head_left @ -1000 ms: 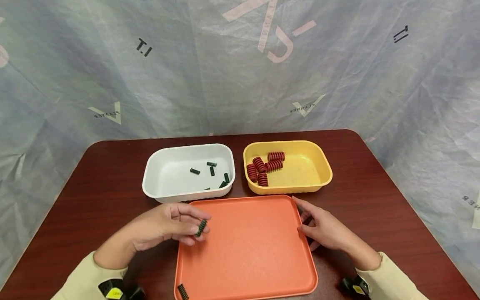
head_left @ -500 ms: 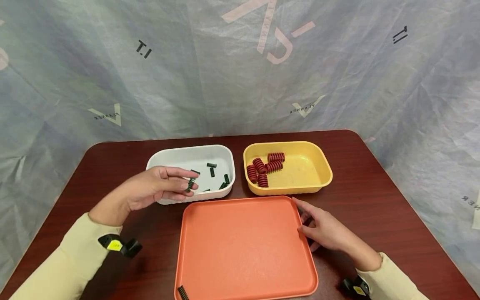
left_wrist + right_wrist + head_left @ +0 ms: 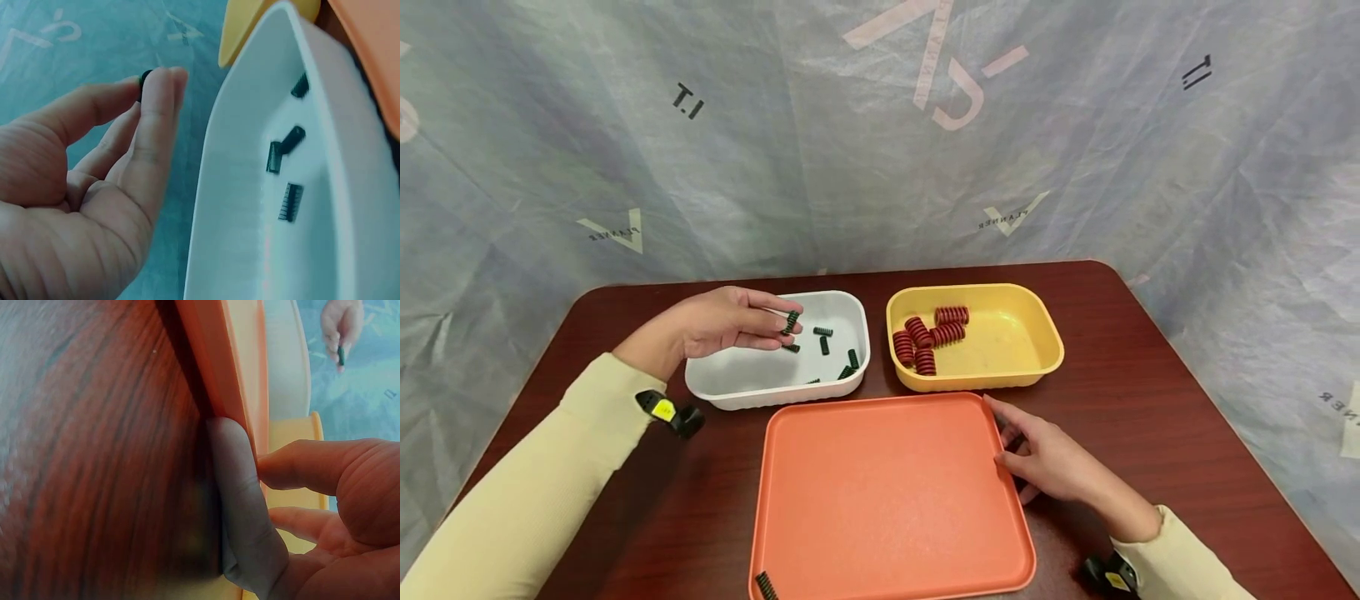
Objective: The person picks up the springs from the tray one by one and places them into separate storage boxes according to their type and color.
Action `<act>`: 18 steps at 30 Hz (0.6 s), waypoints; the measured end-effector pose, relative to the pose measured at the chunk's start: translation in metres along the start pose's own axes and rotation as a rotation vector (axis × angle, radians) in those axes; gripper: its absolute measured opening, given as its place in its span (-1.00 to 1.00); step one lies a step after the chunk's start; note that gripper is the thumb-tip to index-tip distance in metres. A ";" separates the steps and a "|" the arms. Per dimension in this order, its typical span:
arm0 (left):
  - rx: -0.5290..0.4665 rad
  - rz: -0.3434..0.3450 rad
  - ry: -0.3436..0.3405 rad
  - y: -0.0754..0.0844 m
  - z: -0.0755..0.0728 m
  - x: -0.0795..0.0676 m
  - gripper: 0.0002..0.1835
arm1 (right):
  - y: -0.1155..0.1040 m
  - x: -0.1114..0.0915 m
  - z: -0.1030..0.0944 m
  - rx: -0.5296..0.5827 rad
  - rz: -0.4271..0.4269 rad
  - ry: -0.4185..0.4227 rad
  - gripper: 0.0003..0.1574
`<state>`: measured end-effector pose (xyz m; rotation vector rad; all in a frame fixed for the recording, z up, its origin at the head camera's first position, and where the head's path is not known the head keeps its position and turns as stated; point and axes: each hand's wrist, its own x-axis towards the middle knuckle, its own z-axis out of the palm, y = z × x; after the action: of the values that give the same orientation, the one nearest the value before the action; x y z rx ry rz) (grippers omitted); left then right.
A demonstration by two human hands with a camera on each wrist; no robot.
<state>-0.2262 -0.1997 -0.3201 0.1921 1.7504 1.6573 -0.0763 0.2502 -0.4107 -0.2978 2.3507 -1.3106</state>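
My left hand (image 3: 730,323) is over the left part of a white plastic bin (image 3: 752,392), pinching a small dark green coil spring (image 3: 791,322) between thumb and fingertips. In the left wrist view only the end of that spring (image 3: 145,81) shows. Several similar green springs (image 3: 824,345) lie on the bin's floor. At the right edge of an orange tray (image 3: 895,492), my right hand (image 3: 1052,458) grips the rim; the right wrist view has the thumb (image 3: 306,464) on the rim and a finger (image 3: 240,487) along its outer underside.
Another dark spring (image 3: 766,585) lies in the tray's front left corner. Right of the white bin stands a yellow bin (image 3: 1007,333) with several thicker red springs (image 3: 947,333) toward its left. All rest on a dark red wooden table (image 3: 1150,400), with a grey printed sheet (image 3: 737,167) hanging behind.
My left hand, holding the green spring, has moved from above the tray's left edge away from me to over the white bin. My right hand has stayed at the tray's edge.
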 end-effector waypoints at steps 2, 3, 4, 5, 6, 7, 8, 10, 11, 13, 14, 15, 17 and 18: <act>0.017 -0.026 0.008 0.003 -0.003 0.007 -0.40 | 0.000 0.000 0.000 0.003 0.000 0.000 -0.03; 0.025 -0.039 0.011 0.004 -0.004 0.010 -0.40 | 0.000 0.000 0.000 0.004 0.001 0.001 -0.03; 0.033 -0.053 0.014 0.005 -0.006 0.014 -0.40 | 0.000 0.000 0.000 0.006 0.002 0.001 -0.03; 0.038 -0.068 0.013 0.005 -0.007 0.018 -0.41 | 0.001 0.000 0.000 0.008 0.004 0.000 -0.03; 0.045 -0.083 0.009 0.006 -0.008 0.021 -0.40 | 0.001 0.000 0.000 0.009 0.005 0.000 -0.03; 0.048 -0.099 0.007 0.006 -0.009 0.024 -0.41 | 0.001 0.000 0.000 0.010 0.007 -0.001 -0.03; 0.052 -0.116 0.006 0.006 -0.010 0.027 -0.41 | 0.001 0.000 0.000 0.011 0.009 -0.002 -0.03; 0.060 -0.149 0.003 0.006 -0.012 0.033 -0.41 | 0.001 0.000 0.000 0.014 0.012 -0.006 -0.03; 0.062 -0.164 0.003 0.006 -0.013 0.035 -0.41 | 0.001 0.000 0.000 0.015 0.013 -0.008 -0.03; 0.076 -0.186 0.005 0.006 -0.014 0.039 -0.41 | 0.001 0.000 0.000 0.016 0.013 -0.010 -0.03; 0.088 -0.194 0.002 0.005 -0.015 0.041 -0.41 | 0.001 0.001 0.000 0.016 0.013 -0.011 -0.03; 0.099 -0.202 -0.002 0.005 -0.016 0.042 -0.42 | 0.000 0.001 0.000 0.015 0.012 -0.012 -0.03; 0.121 -0.215 -0.014 0.004 -0.017 0.045 -0.42 | 0.000 0.001 0.000 0.012 0.011 -0.013 -0.03; 0.130 -0.221 -0.021 0.003 -0.018 0.047 -0.43 | 0.000 0.001 0.000 0.012 0.011 -0.013 -0.03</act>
<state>-0.2723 -0.1880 -0.3371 0.0716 1.7945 1.3815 -0.0773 0.2503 -0.4110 -0.2890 2.3301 -1.3134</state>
